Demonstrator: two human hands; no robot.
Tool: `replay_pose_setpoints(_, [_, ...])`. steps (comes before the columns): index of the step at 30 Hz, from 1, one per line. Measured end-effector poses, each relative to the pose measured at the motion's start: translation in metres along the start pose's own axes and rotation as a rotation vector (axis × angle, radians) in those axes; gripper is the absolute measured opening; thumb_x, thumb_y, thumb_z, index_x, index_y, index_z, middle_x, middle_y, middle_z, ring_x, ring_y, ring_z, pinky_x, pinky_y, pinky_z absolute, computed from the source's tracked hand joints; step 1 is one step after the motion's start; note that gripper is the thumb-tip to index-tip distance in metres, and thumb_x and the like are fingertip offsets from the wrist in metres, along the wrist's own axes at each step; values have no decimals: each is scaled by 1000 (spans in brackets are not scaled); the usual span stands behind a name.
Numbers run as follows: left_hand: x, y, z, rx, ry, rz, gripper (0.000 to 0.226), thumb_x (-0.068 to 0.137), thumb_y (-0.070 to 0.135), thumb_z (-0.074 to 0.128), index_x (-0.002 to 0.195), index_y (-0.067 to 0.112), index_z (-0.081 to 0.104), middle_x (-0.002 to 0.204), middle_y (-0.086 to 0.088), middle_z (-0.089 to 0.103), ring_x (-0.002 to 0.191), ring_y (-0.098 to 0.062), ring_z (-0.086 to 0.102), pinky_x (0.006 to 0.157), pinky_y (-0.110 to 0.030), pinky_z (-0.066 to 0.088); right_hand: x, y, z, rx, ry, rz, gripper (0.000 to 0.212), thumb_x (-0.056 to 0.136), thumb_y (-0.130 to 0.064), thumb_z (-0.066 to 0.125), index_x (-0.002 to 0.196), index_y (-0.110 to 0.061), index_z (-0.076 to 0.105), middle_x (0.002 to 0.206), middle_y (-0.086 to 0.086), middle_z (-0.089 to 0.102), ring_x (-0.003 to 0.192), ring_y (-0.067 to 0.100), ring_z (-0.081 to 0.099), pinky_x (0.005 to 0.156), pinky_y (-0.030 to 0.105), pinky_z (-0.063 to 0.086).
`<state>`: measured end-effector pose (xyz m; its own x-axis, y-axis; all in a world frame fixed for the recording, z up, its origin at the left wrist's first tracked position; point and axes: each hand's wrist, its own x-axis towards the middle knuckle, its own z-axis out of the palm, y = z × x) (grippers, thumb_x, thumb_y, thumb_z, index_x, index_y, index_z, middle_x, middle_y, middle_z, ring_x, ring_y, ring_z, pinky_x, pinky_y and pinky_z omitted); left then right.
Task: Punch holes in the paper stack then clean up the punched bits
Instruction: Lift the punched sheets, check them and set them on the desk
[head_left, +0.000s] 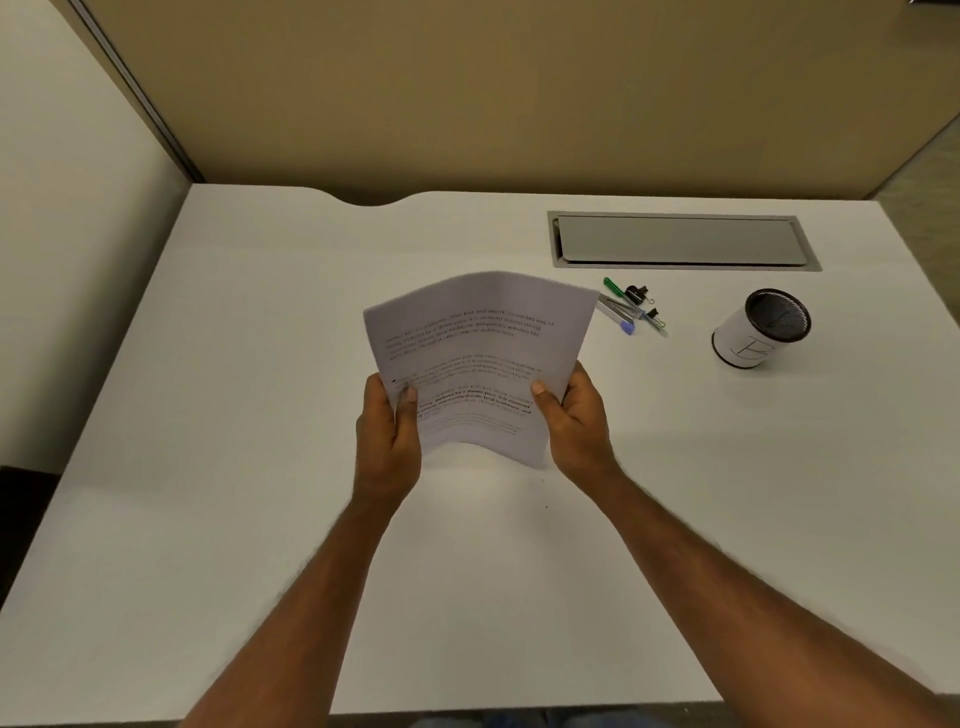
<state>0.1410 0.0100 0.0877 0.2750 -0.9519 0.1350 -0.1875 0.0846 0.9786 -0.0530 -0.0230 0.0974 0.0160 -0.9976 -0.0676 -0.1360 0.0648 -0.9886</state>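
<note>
A stack of white printed paper is held up above the middle of the white desk, bowed along its length with the text facing me. My left hand grips its lower left edge, thumb on the front. My right hand grips the lower right edge the same way. No hole punch is visible; part of the desk behind the sheets is hidden.
A small pile of pens and black binder clips lies right of the paper. A white cup with a black mesh rim stands further right. A grey cable hatch sits in the desk near the tan partition.
</note>
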Motion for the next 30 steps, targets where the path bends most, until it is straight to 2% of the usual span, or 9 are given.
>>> replay_pose_setpoints(2, [3, 2, -2, -7, 20, -16, 19, 101, 18, 41, 108, 35, 47, 103, 32, 61, 97, 2, 63, 70, -11, 52, 4, -3, -1, 24, -13, -2, 30, 97, -17, 53, 117, -39, 51, 109, -17, 65, 102, 10, 64, 84, 33, 59])
replay_pose_setpoints(5, [8, 5, -9, 17, 30, -37, 16, 100, 20, 43, 103, 35, 49, 101, 23, 63, 92, 3, 64, 68, -12, 52, 14, -7, -6, 82, -7, 33, 26, 97, -14, 54, 122, -21, 51, 109, -9, 68, 97, 10, 68, 77, 26, 59])
replay_pose_setpoints(8, [14, 15, -17, 50, 30, -2, 16, 99, 18, 45, 101, 33, 50, 98, 14, 62, 86, 7, 63, 66, -10, 50, 22, -12, -15, 174, 20, 84, 20, 95, -9, 55, 114, -14, 50, 98, -2, 72, 87, 5, 71, 71, 19, 56])
replay_pose_setpoints(13, [27, 31, -30, 126, 38, 19, 9, 101, 14, 47, 106, 19, 53, 97, 15, 62, 83, 8, 62, 65, -9, 48, 26, -9, -24, 197, -74, 294, 21, 96, -17, 55, 117, -14, 58, 106, 11, 72, 98, 22, 69, 86, 37, 59])
replay_pose_setpoints(17, [36, 33, -44, 196, 17, -102, 10, 102, 18, 48, 103, 26, 55, 97, 16, 65, 82, 4, 64, 66, -15, 51, 15, -1, -13, 165, -194, 333, 17, 96, -14, 55, 110, -13, 64, 100, 2, 75, 89, 18, 72, 69, 29, 58])
replay_pose_setpoints(21, [40, 18, -64, 200, -29, -319, 11, 101, 19, 49, 108, 20, 57, 106, 2, 69, 93, -18, 68, 79, -39, 58, 3, 8, 5, 141, -185, 359, 12, 95, -10, 57, 99, -15, 68, 95, 3, 76, 85, 18, 73, 68, 31, 59])
replay_pose_setpoints(23, [41, 7, -75, 170, -42, -417, 13, 101, 17, 49, 110, 15, 58, 108, -4, 70, 95, -24, 69, 84, -45, 57, -3, 13, 19, 124, -181, 383, 11, 94, -10, 58, 97, -15, 68, 95, 3, 76, 84, 19, 73, 67, 31, 59])
replay_pose_setpoints(27, [43, -13, -99, 191, -31, -538, 20, 100, 14, 47, 109, 8, 64, 107, -10, 71, 92, -28, 69, 80, -42, 57, -14, 19, 49, 111, -192, 442, 12, 94, -8, 58, 97, -14, 68, 94, 4, 76, 83, 19, 73, 68, 32, 59])
replay_pose_setpoints(30, [43, -27, -118, 233, 5, -577, 26, 99, 12, 45, 95, 8, 70, 95, -8, 74, 83, -26, 70, 74, -36, 57, -18, 23, 70, 98, -197, 469, 12, 94, -8, 57, 98, -14, 68, 95, 4, 76, 85, 20, 73, 70, 33, 59])
